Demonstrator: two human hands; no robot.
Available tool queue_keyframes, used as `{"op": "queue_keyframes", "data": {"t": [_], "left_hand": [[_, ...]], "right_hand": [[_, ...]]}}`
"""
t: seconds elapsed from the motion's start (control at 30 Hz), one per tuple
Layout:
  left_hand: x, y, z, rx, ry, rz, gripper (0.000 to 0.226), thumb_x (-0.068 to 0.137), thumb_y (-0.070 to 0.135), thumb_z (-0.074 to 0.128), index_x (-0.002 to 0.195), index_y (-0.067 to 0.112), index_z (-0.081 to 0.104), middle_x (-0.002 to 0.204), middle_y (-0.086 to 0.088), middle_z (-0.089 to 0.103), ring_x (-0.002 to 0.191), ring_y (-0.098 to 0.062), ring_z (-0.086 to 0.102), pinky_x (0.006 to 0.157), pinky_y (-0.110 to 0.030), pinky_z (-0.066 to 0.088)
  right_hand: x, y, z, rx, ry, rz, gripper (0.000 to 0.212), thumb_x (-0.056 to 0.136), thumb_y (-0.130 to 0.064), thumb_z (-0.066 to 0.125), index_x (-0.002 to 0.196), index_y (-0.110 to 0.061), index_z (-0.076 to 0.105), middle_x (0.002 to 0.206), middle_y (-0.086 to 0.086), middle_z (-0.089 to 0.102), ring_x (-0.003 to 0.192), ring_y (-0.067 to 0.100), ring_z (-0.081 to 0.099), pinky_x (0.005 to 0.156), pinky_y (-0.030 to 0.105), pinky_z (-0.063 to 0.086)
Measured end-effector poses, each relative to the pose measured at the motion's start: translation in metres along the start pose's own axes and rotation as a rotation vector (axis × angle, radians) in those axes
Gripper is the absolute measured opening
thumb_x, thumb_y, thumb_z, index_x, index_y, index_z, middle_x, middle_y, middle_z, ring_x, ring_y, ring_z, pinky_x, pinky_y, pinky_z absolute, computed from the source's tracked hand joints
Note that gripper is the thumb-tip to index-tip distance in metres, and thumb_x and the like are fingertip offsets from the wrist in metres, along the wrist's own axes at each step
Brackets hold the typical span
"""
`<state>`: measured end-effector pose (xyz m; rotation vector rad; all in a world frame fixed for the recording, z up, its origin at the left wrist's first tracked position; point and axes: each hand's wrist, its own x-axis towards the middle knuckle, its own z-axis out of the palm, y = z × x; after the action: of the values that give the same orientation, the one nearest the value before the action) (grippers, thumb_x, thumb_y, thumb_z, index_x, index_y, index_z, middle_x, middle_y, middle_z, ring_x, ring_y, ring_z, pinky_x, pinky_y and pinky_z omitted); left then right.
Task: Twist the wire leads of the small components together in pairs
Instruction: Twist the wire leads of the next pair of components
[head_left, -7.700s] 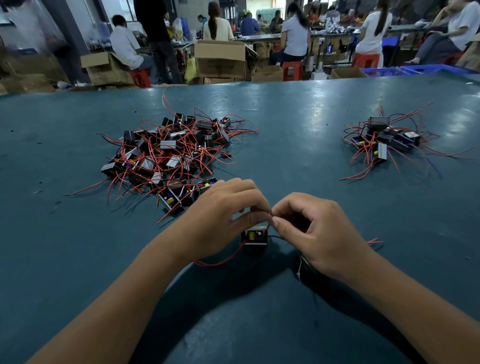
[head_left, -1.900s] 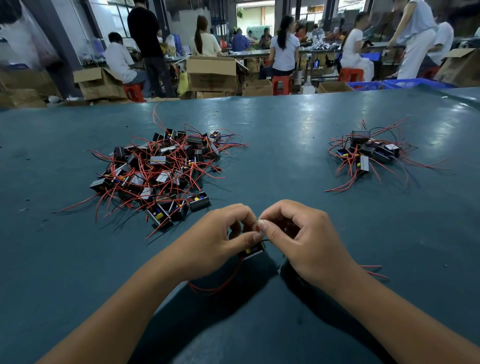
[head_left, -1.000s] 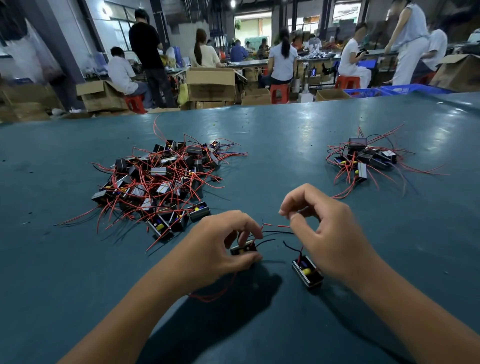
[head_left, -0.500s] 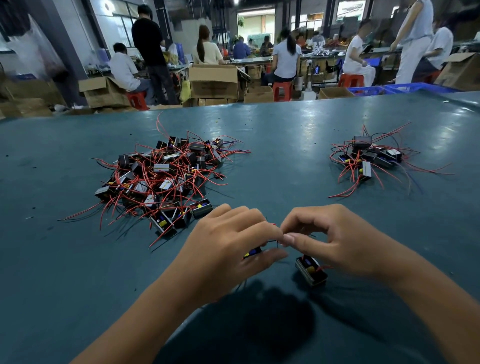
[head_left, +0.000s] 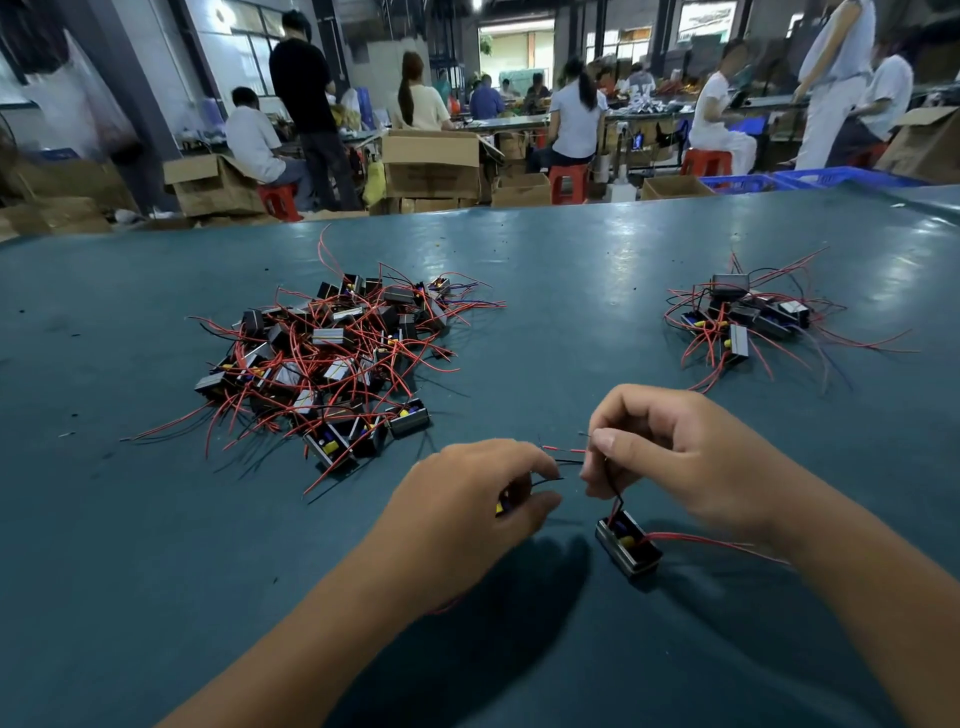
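Note:
My left hand (head_left: 467, 509) grips a small black component, mostly hidden under my fingers, with its red and black leads sticking out to the right. My right hand (head_left: 675, 457) pinches the black lead (head_left: 613, 491) of a second small black component (head_left: 627, 545), which lies on the teal table just below the hand. A red lead runs from that component to the right under my wrist. The bare lead tips of the two components lie a short gap apart between my hands.
A big pile of loose components with red leads (head_left: 332, 353) lies at the left middle of the teal table (head_left: 545, 322). A smaller pile (head_left: 743, 317) lies at the right. Beyond the far edge are cardboard boxes, stools and several seated people.
My hands have drawn apart. The right hand rose with the pinched lead, and the leads that met between my fingertips half a second ago are now separated.

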<state>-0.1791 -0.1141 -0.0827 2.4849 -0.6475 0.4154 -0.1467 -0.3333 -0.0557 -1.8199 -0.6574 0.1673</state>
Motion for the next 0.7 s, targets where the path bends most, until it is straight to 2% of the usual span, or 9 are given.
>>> {"op": "queue_keyframes", "data": {"t": [0.07,0.13,0.23,0.33,0.4,0.53,0.63,0.7], "left_hand": [[-0.001,-0.002,0.005,0.121,-0.052,-0.040,0.031,0.094,0.046,0.062,0.123,0.037,0.061,0.086,0.016,0.058,0.085,-0.008,0.052,0.068,-0.027,0.036],[-0.002,-0.002,0.008,0.201,-0.067,-0.070,0.035,0.096,0.050,0.054,0.129,0.039,0.055,0.085,0.017,0.048,0.091,-0.009,0.052,0.067,-0.026,0.028],[0.002,-0.004,0.012,0.223,-0.050,-0.064,0.023,0.099,0.048,0.050,0.116,0.036,0.058,0.092,0.015,0.055,0.094,-0.011,0.055,0.068,-0.028,0.031],[0.004,-0.009,0.013,0.039,-0.060,-0.029,0.014,0.098,0.036,0.061,0.101,0.023,0.067,0.088,0.007,0.063,0.082,-0.015,0.058,0.070,-0.033,0.044],[0.005,-0.015,0.010,-0.158,-0.099,-0.036,0.011,0.095,0.028,0.066,0.093,0.017,0.070,0.082,0.003,0.062,0.075,-0.014,0.054,0.069,-0.029,0.044],[0.006,-0.027,0.003,-0.471,-0.186,-0.103,0.008,0.093,0.031,0.066,0.086,0.027,0.068,0.084,0.007,0.061,0.071,-0.011,0.052,0.069,-0.023,0.041],[0.007,-0.030,0.005,-0.572,-0.180,-0.145,0.013,0.093,0.034,0.066,0.090,0.022,0.072,0.084,-0.012,0.068,0.069,-0.018,0.052,0.067,-0.041,0.046],[0.007,-0.030,0.008,-0.599,-0.182,-0.161,0.014,0.092,0.031,0.067,0.095,0.019,0.073,0.089,-0.020,0.069,0.075,-0.023,0.055,0.078,-0.054,0.051]], "right_hand": [[0.001,-0.001,0.002,0.012,-0.006,0.021,0.011,0.098,-0.002,0.052,0.088,0.000,0.057,0.080,0.013,0.072,0.077,0.035,0.069,0.071,0.034,0.058],[0.001,-0.001,0.005,0.015,-0.009,0.040,0.012,0.098,-0.002,0.051,0.088,0.000,0.057,0.081,0.013,0.073,0.077,0.036,0.069,0.070,0.032,0.058],[0.001,-0.002,0.010,0.049,-0.001,0.062,0.013,0.099,-0.004,0.051,0.088,-0.001,0.056,0.079,0.012,0.072,0.073,0.031,0.069,0.067,0.027,0.056],[0.002,0.001,0.025,0.107,0.045,0.086,0.013,0.099,-0.006,0.051,0.087,-0.003,0.057,0.073,0.009,0.071,0.064,0.022,0.068,0.061,0.021,0.052],[0.002,0.006,0.037,0.086,0.123,0.098,0.014,0.099,-0.007,0.053,0.086,-0.007,0.058,0.066,0.005,0.069,0.058,0.017,0.064,0.057,0.019,0.050],[0.005,0.018,0.050,-0.026,0.285,0.117,0.015,0.098,-0.014,0.055,0.084,-0.015,0.060,0.060,-0.002,0.062,0.051,0.010,0.054,0.051,0.017,0.041],[0.006,0.021,0.052,-0.083,0.357,0.107,0.015,0.096,-0.019,0.059,0.082,-0.020,0.061,0.062,-0.006,0.065,0.052,0.005,0.055,0.053,0.019,0.043],[0.006,0.022,0.054,-0.142,0.382,0.098,0.014,0.094,-0.021,0.061,0.081,-0.022,0.063,0.065,-0.008,0.068,0.055,0.003,0.058,0.058,0.021,0.047]]}}
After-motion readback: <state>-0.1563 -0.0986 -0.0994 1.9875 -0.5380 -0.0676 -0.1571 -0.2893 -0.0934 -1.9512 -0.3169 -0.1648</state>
